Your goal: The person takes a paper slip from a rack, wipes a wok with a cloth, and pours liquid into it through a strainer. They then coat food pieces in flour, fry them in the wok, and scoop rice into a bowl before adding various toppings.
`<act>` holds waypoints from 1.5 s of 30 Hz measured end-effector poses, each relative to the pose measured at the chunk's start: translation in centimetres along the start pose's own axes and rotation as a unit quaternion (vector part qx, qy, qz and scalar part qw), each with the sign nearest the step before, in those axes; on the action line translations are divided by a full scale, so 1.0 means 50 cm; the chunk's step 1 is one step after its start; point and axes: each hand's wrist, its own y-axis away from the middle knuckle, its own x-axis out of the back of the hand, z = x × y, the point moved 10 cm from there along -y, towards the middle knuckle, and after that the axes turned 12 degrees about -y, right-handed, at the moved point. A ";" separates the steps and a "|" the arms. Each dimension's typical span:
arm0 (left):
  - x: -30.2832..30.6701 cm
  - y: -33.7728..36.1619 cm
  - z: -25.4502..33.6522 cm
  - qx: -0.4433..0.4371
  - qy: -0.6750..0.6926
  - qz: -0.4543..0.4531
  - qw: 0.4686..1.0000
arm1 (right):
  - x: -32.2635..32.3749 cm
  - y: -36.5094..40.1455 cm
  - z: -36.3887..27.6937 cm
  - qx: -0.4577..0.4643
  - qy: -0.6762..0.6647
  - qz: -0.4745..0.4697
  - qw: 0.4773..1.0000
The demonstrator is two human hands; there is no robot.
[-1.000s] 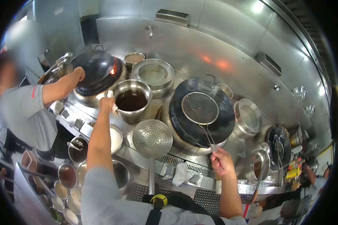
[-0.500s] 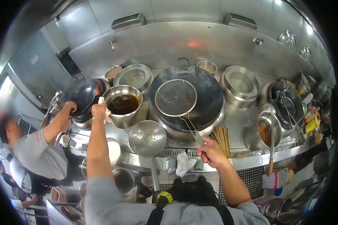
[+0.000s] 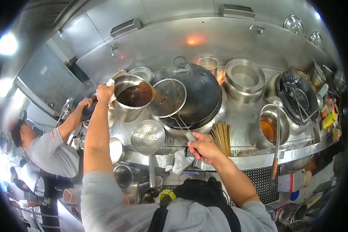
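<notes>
My left hand (image 3: 104, 92) is closed on the rim of a steel pot (image 3: 127, 113), with a white cloth (image 3: 111, 83) between. The pot of dark brown liquid tilts to the right. Its rim meets the left side of a round mesh strainer (image 3: 177, 92), where brown liquid runs over. Dark bits lie in the mesh. My right hand (image 3: 204, 147) grips the strainer's handle and keeps it above a large black wok (image 3: 203, 89). Below the pot, a perforated steel skimmer (image 3: 147, 136) rests on the counter edge. A bundle of thin sticks (image 3: 221, 139) stands near my right hand.
Flames (image 3: 221, 77) show behind the wok. Right of it are a lidless steel pot (image 3: 245, 75), a pot of amber liquid (image 3: 268, 129) with a ladle (image 3: 277, 135), and another wok (image 3: 297, 96). A co-worker (image 3: 58, 150) works at a wok on the left.
My left hand has raised the pot, moved it right and tilted it against the strainer. The strainer has shifted slightly left. Flames have appeared behind the wok.
</notes>
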 end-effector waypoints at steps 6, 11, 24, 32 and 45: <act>0.033 0.041 0.076 -0.014 -0.036 -0.011 0.999 | 0.042 0.034 -0.003 0.006 -0.065 -0.038 0.997; 0.063 0.080 0.124 -0.024 -0.049 -0.001 0.999 | 0.070 0.056 -0.002 -0.018 -0.111 -0.050 0.992; 0.104 0.154 0.249 -0.059 -0.126 0.001 0.990 | 0.098 0.071 -0.004 -0.043 -0.164 -0.093 0.981; 0.119 0.200 0.345 -0.116 -0.184 0.011 0.976 | 0.112 0.077 -0.008 -0.049 -0.180 -0.096 0.978; 0.080 0.239 0.470 -0.209 -0.209 0.005 0.955 | 0.130 0.070 0.002 -0.030 -0.173 -0.094 0.980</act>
